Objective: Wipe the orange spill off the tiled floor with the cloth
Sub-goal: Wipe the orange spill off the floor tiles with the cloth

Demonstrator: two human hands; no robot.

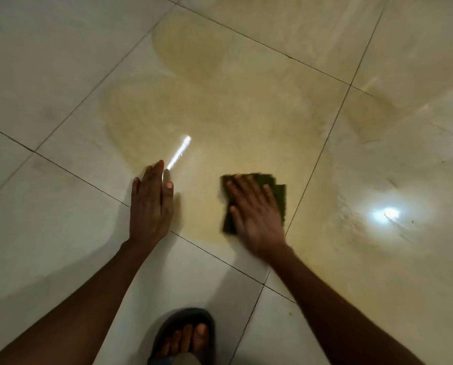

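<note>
We see a glossy pale tiled floor (49, 246) with dark grout lines (323, 143). A round lamp reflection (387, 214) shines to the right of both hands.

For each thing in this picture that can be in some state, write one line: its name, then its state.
cloth: dark green, lying flat on the floor, pressed under the right hand.
right hand: fingers spread, palm down on the cloth, blurred.
left hand: flat, fingers together, resting on the floor, holding nothing.
orange spill: thin film smeared across several tiles, not yet wiped off.
tiled floor: glossy, reflecting lights.
sandal: worn on a foot.
</note>
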